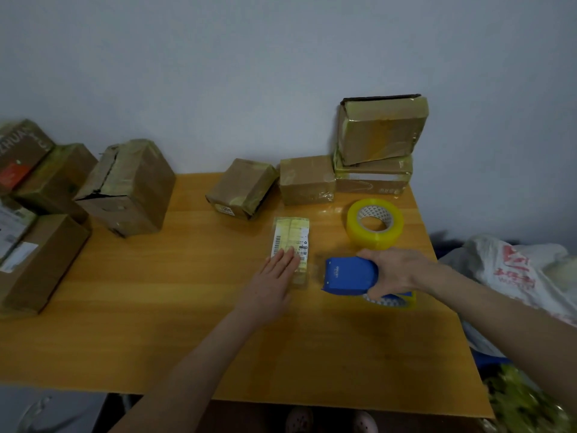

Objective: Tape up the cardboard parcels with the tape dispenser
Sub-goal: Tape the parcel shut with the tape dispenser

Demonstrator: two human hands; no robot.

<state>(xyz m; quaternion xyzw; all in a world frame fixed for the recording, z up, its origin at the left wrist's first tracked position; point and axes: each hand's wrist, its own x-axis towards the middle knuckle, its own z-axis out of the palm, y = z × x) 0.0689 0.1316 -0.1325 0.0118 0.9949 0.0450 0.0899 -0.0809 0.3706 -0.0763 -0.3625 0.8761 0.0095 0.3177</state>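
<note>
Head view: small flat parcel [291, 242], yellowed tape and barcode label, lies mid wooden table [156, 307]. Left hand [274, 276] rests on its near end, fingers straight. Right hand [396, 270] grips blue tape dispenser [349, 275] just beside the parcel. Spare tape roll [374, 225] behind; taped boxes [307, 179] along the far edge.

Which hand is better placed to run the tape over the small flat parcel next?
The right hand. It grips the blue tape dispenser, just beside the small flat parcel. The left hand lies flat on that parcel, so it seems better used to hold it steady.
</note>
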